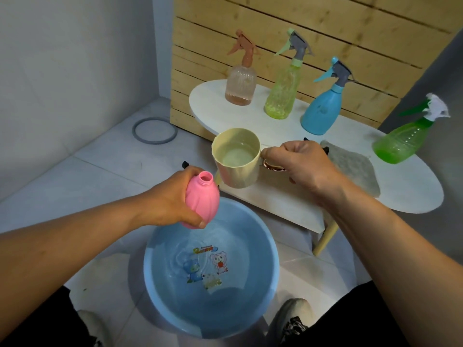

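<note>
White oval table [413, 191]: fills the 1 to 3 o'clock sector. On it, left to right: peach spray bottle [241, 83], yellow-green spray bottle [280, 96], blue spray bottle [322, 108], green spray bottle [400, 144], the last tilted. Grey cloth [350, 164]: flat on the table at 3 o'clock. Blue basin [265, 259]: on the floor at 6 o'clock, containing water. Grey ring [155, 143]: on the floor at 10 o'clock.

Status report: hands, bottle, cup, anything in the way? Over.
Left hand grips pink bottle, uncapped, over blue basin. Right hand holds cream cup by its handle, water inside, next to bottle mouth. Nothing between them.
</note>
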Motion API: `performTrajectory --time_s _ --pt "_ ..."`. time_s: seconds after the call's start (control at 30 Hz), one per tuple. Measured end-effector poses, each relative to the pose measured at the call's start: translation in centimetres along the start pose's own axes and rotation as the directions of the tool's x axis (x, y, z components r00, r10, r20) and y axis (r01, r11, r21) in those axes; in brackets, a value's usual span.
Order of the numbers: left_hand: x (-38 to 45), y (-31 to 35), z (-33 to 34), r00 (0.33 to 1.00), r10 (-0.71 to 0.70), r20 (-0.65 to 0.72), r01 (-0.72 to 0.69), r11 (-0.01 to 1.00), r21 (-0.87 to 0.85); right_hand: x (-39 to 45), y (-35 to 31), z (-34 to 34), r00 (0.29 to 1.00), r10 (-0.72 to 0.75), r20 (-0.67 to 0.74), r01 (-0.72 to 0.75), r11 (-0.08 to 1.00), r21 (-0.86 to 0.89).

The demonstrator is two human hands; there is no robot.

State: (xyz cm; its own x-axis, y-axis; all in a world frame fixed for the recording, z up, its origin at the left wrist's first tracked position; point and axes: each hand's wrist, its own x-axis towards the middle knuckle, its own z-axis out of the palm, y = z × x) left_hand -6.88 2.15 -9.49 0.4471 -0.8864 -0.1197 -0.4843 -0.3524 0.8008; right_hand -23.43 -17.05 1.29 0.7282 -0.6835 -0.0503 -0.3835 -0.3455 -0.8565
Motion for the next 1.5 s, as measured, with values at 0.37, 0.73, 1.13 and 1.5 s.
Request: performTrajectory --time_s 0.37,0.73,1.13,1.5 --pt "0.2 -0.7 0.4 0.999 0.039 -0.016 -0.038 0.998 0.042 -0.4 0.0 0.1 0.999 -0.049 -0.010 0.047 0.992 -0.120" --pt "0.4 -1.0 0.7 0.999 0.049 -0.006 -0.048 0.998 0.051 0.0 0.6 0.3 0.994 -0.101 -0.039 0.087 0.961 -0.263" --pt "0.3 -1.0 0.8 0.999 0.049 0.001 -0.049 0.997 0.065 -0.4 0.2 0.4 0.984 -0.171 -0.053 0.143 0.927 -0.345" --pt "0.3 -1.3 0.8 0.999 0.050 0.009 -0.050 0.997 0.060 -0.6 0.1 0.5 0.974 -0.218 -0.059 0.182 0.911 -0.370"
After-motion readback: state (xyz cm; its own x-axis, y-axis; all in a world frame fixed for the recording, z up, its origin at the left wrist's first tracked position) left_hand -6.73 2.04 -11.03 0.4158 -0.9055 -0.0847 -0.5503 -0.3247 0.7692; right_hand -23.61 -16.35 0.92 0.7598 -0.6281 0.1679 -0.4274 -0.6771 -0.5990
